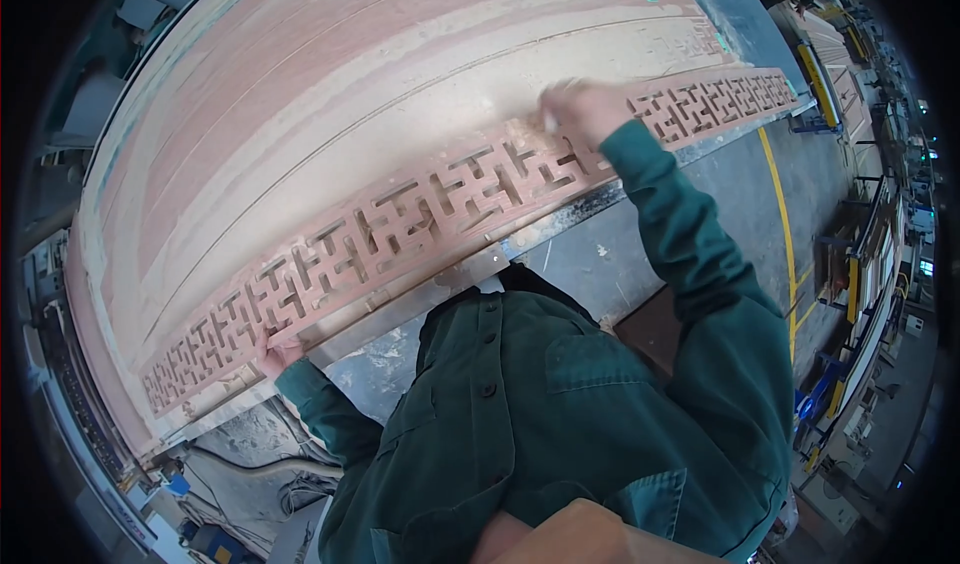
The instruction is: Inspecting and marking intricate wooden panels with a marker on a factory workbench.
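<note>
A long pinkish-brown board with a cut-out lattice pattern (447, 226) lies along the near edge of a large worktable, running from lower left to upper right. My left hand (277, 352) holds the board's near edge toward its left end, fingers bent over it. Above the right half of the board is my right hand (585, 112), curled and blurred by motion. Something small and pale seems to show at its fingers, too smeared to name. Part of the lattice is hidden behind this hand.
The worktable's dusty, grooved pinkish surface (330, 94) stretches away beyond the board. A metal rail (420, 299) borders its near side. Cables and a hose (265, 461) lie below left. To the right are a floor with a yellow line (778, 204) and racks (858, 264).
</note>
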The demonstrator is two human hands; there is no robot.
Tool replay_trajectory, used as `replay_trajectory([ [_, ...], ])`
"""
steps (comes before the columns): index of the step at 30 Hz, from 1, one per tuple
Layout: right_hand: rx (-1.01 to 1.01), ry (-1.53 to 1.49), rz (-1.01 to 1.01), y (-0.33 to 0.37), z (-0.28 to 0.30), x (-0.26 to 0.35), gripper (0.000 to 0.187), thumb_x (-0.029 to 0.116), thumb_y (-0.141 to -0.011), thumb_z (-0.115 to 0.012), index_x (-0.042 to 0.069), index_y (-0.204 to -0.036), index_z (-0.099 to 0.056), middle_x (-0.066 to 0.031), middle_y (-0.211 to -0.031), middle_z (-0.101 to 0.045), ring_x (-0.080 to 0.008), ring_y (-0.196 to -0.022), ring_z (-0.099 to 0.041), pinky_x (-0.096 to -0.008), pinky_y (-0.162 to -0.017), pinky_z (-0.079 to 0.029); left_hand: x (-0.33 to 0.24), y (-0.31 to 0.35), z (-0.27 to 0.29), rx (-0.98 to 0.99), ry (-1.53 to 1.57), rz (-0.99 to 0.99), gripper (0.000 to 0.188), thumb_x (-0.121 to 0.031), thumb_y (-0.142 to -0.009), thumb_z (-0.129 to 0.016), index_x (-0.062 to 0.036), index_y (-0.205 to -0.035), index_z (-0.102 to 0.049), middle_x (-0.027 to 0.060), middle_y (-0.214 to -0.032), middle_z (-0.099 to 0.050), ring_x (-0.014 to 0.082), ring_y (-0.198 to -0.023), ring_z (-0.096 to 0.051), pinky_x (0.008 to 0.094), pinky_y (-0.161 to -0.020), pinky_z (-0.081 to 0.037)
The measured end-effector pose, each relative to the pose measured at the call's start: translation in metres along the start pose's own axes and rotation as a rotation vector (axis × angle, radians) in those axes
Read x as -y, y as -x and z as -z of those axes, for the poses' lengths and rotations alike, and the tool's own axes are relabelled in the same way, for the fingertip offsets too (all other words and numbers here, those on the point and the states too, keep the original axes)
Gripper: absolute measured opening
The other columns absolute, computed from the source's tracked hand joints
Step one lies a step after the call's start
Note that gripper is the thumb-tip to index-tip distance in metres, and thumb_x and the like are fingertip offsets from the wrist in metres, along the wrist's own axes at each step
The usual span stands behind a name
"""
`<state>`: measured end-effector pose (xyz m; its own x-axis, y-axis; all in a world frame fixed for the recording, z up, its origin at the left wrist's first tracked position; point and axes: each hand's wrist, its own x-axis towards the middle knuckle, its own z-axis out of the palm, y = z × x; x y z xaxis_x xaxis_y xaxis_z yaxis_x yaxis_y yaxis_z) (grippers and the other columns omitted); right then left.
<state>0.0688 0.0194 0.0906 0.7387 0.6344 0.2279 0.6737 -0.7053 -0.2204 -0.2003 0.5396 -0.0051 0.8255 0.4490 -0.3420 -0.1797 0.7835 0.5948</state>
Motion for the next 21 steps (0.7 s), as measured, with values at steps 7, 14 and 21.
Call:
replay_trajectory([
  [7,-0.091,-0.089,-0.047,-0.007,0.024,-0.002,0.019,0.007,-0.068,-0.05,0.016,-0.084,-0.054,-0.0054,-0.067,-0.057,-0.0258,-0.065,-0.056,-0.0365,-0.058,-0.045,-0.004,0.001,0.007,0.101,-0.002,0.02,0.021,-0.008,-0.074,-0.048,0.0002,-0.091,-0.055,0.0114,-0.084,-0.06,0.03,-0.083,-0.056,0.045,-0.08,-0.043],
  [14,0.118,0.042,-0.038,0.006,0.018,-0.007,0.019,0.009,-0.07,-0.05,0.015,-0.087,-0.054,-0.008,-0.069,-0.055,-0.0275,-0.064,-0.055,-0.0372,-0.057,-0.044,0.006,0.001,-0.002,-0.005,-0.005,-0.015,0.022,-0.008,-0.074,-0.049,0.0015,-0.092,-0.055,0.0133,-0.091,-0.058,0.0295,-0.084,-0.055,0.0439,-0.081,-0.042],
  [21,0.139,0.169,-0.126,0.013,0.003,-0.018,0.01,0.018,-0.071,-0.052,0.017,-0.081,-0.053,-0.0036,-0.078,-0.057,-0.0252,-0.068,-0.056,-0.0365,-0.058,-0.045,0.007,-0.006,0.006,-0.019,-0.006,-0.032,0.029,-0.009,-0.073,-0.049,0.0022,-0.099,-0.051,0.0154,-0.102,-0.054,0.03,-0.089,-0.054,0.0458,-0.081,-0.041],
])
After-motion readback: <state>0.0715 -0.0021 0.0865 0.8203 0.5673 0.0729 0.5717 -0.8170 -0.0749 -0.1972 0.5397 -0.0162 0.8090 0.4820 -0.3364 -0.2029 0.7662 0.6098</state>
